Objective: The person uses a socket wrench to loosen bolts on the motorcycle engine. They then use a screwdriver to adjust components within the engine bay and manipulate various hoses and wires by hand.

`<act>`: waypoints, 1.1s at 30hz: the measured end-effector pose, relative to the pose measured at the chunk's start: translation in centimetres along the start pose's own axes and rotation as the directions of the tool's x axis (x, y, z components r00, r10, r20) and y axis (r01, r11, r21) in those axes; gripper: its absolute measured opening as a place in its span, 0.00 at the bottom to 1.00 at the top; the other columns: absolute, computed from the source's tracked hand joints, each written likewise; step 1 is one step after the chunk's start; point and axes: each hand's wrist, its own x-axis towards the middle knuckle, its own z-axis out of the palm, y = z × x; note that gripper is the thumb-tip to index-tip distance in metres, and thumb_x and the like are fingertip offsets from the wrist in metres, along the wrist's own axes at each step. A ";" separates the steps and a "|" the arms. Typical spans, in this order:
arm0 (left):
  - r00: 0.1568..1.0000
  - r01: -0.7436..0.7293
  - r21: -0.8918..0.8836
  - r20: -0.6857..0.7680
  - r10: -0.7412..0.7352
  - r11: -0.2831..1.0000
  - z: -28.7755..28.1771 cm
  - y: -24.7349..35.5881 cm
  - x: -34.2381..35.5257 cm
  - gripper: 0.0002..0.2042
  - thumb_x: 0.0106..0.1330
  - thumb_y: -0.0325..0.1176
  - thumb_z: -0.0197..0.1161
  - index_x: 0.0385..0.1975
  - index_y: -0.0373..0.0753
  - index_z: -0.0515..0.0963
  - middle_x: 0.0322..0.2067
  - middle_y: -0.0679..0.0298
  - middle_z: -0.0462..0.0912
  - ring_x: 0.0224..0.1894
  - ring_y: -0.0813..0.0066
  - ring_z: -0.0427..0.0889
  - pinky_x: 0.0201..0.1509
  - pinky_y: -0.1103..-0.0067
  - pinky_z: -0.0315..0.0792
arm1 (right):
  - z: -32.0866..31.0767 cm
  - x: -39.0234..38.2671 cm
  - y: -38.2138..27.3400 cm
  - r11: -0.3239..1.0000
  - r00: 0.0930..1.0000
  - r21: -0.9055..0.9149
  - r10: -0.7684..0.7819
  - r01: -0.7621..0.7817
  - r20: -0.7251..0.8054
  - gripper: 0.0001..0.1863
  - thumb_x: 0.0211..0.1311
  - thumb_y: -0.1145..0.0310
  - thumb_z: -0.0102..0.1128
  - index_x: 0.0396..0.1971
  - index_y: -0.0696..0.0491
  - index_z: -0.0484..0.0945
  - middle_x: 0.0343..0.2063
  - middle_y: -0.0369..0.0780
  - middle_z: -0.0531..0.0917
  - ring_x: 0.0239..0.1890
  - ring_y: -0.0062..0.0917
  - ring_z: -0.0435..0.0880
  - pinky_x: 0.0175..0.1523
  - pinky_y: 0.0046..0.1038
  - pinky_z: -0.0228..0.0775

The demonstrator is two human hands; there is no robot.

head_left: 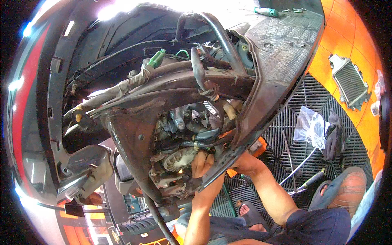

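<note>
A partly stripped scooter fills the view, its dark frame tube (143, 183) slanting down beside the exposed engine (177, 122). My left hand (202, 163) reaches up into the engine bay, right beside a pale finned fan wheel (179, 159). Its fingers are curled; whatever they grip is hidden. Dark hoses (206, 135) run just above those fingers. My right hand (243, 162) reaches in from the other side, under the edge of the footboard panel (261, 96). That panel hides its fingers. An orange object (258, 147) shows just behind the right hand.
A radiator (351, 81) lies on the orange floor at right. On the black grating (302, 96) are a clear plastic bag (310, 126), a dark cloth (335, 139) and a long-handled tool (312, 180). A green-handled screwdriver (266, 12) and screws (295, 10) rest on the footboard.
</note>
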 end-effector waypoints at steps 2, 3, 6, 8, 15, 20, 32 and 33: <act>0.999 0.039 0.003 0.009 -0.039 0.999 -0.2 0.2 -0.2 0.23 0.59 0.42 0.67 0.44 0.29 0.73 0.42 0.42 0.72 0.47 0.42 0.71 0.54 0.60 0.65 | 0.4 -0.2 -0.3 0.997 0.999 -0.067 -0.045 0.044 -0.010 0.26 0.49 0.74 0.62 0.53 0.56 0.74 0.47 0.36 0.79 0.51 0.24 0.73 0.58 0.28 0.63; 0.999 0.043 0.061 0.011 -0.044 0.997 -0.2 0.1 -0.4 0.25 0.59 0.43 0.67 0.46 0.28 0.71 0.45 0.41 0.71 0.50 0.41 0.70 0.57 0.60 0.64 | 0.3 -0.2 -0.2 0.999 0.999 -0.009 -0.041 0.041 0.011 0.27 0.48 0.75 0.62 0.53 0.56 0.74 0.46 0.35 0.79 0.51 0.24 0.73 0.58 0.28 0.64; 0.995 0.090 0.122 0.022 -0.093 0.988 0.1 -0.1 -0.8 0.30 0.60 0.45 0.67 0.52 0.25 0.68 0.52 0.39 0.66 0.56 0.40 0.66 0.63 0.59 0.59 | -0.4 -0.3 0.4 0.995 0.999 0.099 0.000 -0.005 0.055 0.29 0.45 0.78 0.62 0.54 0.56 0.74 0.46 0.35 0.80 0.51 0.24 0.74 0.58 0.28 0.64; 0.988 0.144 0.017 0.046 -0.145 0.989 0.0 0.4 -0.7 0.31 0.61 0.46 0.66 0.53 0.25 0.67 0.55 0.39 0.64 0.59 0.40 0.63 0.65 0.57 0.56 | -1.2 0.1 1.1 0.993 0.996 0.089 0.074 -0.078 0.050 0.29 0.44 0.78 0.63 0.54 0.55 0.74 0.47 0.35 0.80 0.52 0.24 0.74 0.58 0.28 0.64; 0.993 0.010 0.196 0.111 -0.032 0.981 -0.1 -0.5 -0.9 0.29 0.62 0.47 0.64 0.53 0.28 0.69 0.55 0.39 0.64 0.60 0.39 0.60 0.63 0.52 0.55 | -0.3 -0.1 -0.5 0.992 0.997 0.120 0.013 -0.023 0.080 0.29 0.44 0.78 0.66 0.53 0.55 0.75 0.48 0.35 0.80 0.52 0.25 0.74 0.58 0.28 0.64; 0.995 0.075 0.111 0.062 -0.082 0.991 -0.1 0.2 -0.3 0.27 0.60 0.45 0.66 0.52 0.31 0.70 0.51 0.41 0.66 0.55 0.39 0.63 0.58 0.51 0.58 | -1.2 0.2 0.4 0.993 0.996 0.116 0.009 -0.019 0.085 0.31 0.43 0.77 0.66 0.54 0.54 0.75 0.49 0.35 0.79 0.53 0.25 0.74 0.59 0.28 0.63; 0.994 -0.057 0.092 0.096 0.048 0.994 0.7 -1.0 -0.4 0.26 0.61 0.41 0.66 0.53 0.30 0.70 0.55 0.41 0.68 0.55 0.47 0.66 0.60 0.59 0.61 | -1.1 -0.2 -1.2 0.993 0.992 -0.025 0.113 -0.111 0.055 0.30 0.48 0.76 0.64 0.56 0.54 0.72 0.49 0.33 0.79 0.50 0.22 0.74 0.56 0.26 0.64; 0.996 -0.056 0.046 0.065 0.053 0.997 1.2 -1.5 -0.4 0.26 0.61 0.39 0.66 0.55 0.30 0.68 0.55 0.43 0.69 0.55 0.50 0.68 0.60 0.62 0.62 | -1.1 -0.4 -1.3 0.995 0.994 -0.030 0.095 -0.093 0.061 0.30 0.48 0.75 0.64 0.56 0.54 0.72 0.49 0.33 0.79 0.51 0.22 0.74 0.57 0.26 0.64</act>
